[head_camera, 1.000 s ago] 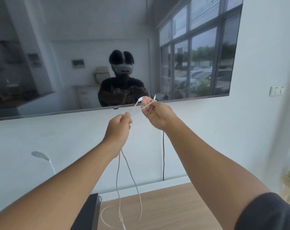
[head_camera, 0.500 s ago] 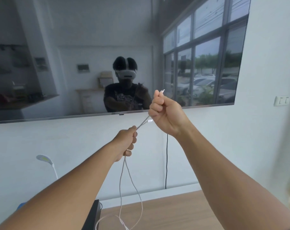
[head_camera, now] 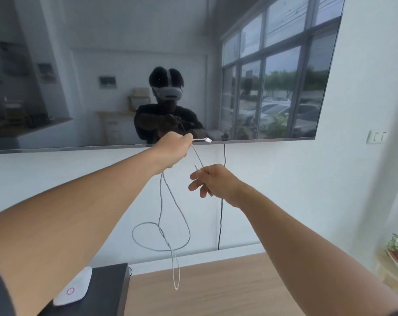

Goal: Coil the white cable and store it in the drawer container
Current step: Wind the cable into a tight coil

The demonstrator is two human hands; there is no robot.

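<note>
**Coiling under way, cable in the air**

Cable (head_camera: 168,201) hangs between both hands in front of the TV (head_camera: 79,65), which serves as the landmark here. The left hand (head_camera: 174,145) sits at the TV's bottom edge, its grip closed tight on the cable close to one end; a short tail with a white plug (head_camera: 208,140) pokes out to the right of the fist. The right hand (head_camera: 212,181) is below the TV and lower than the left, pinching the cable near its other end, with a thin tip sticking up from the pinch and the remaining fingers spread loose.

From the left hand two strands drop well below the TV, cross, and form one wide, loose loop, with a narrow doubled bight hanging down to just above the wooden counter (head_camera: 216,288). A black box (head_camera: 106,288) with a white device (head_camera: 73,287) on it sits on the counter's left part.

The step in hand looks like coiling, early on: only a rough loop exists and most of the length dangles. The next move probably calls for the right hand to gather the slack into even turns and lay them into the left grip, while keeping the crossed strands from knotting. No drawer container is in view, so storing is yet to come.
</note>
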